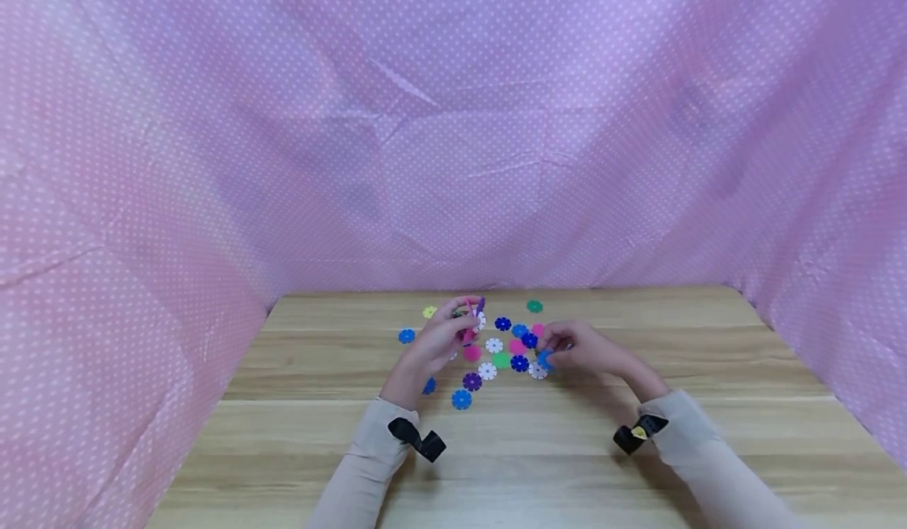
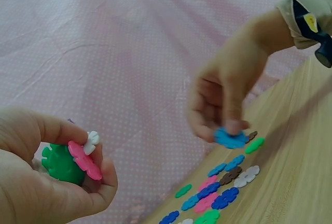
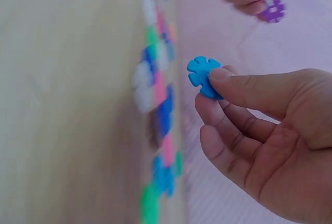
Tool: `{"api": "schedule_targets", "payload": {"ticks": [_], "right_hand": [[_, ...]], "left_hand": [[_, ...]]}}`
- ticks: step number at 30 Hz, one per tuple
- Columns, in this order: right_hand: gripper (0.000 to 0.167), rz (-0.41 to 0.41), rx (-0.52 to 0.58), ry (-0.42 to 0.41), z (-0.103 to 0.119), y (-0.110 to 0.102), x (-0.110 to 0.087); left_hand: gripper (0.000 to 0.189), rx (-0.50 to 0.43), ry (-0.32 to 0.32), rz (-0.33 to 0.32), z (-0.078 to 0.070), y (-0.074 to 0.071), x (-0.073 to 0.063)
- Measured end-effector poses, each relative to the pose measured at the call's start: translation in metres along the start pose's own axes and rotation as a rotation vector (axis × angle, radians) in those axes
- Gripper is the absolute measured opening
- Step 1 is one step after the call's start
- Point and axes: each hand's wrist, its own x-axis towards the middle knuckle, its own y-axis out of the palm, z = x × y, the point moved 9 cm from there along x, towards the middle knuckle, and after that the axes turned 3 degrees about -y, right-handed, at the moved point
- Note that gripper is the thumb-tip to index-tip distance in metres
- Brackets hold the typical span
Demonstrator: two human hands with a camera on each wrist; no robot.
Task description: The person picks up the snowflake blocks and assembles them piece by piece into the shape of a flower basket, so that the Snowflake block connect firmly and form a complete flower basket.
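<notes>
My left hand (image 1: 434, 342) holds a small cluster of joined snowflake discs. In the left wrist view a green disc (image 2: 61, 164), a pink disc (image 2: 85, 160) and a white disc (image 2: 92, 142) show in its fingers; a purple disc (image 3: 274, 9) of the cluster sticks out in the right wrist view. My right hand (image 1: 583, 346) pinches a single light-blue snowflake disc (image 3: 203, 77) between thumb and finger, raised above the table. The two hands are apart, with loose discs lying between and below them.
Several loose discs lie flat on the wooden table (image 1: 319, 434), among them a purple disc (image 1: 472, 382), a white disc (image 1: 487, 371) and a dark-blue disc (image 1: 520, 364). A green disc (image 1: 534, 306) lies farther back. Pink dotted cloth (image 1: 453, 159) hangs behind and beside the table.
</notes>
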Motion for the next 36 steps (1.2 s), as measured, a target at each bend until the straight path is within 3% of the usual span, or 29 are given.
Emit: {"api": "schedule_targets", "payload": {"ticks": [6, 12, 22, 36], "right_hand": [[0.020, -0.106, 0.065, 0.013, 0.024, -0.012, 0.024], [0.020, -0.204, 0.165, -0.016, 0.044, -0.018, 0.036], [0.020, -0.329, 0.239, -0.033, 0.049, -0.011, 0.045], [0.016, -0.365, 0.272, -0.014, 0.047, -0.007, 0.047]], "left_hand": [[0.046, 0.020, -0.012, 0.027, 0.000, 0.000, 0.000], [0.046, 0.029, -0.025, 0.060, 0.002, 0.002, 0.002], [0.044, 0.044, -0.027, 0.030, 0.004, -0.003, 0.004], [0.045, 0.053, -0.050, 0.021, 0.008, -0.002, 0.005]]}}
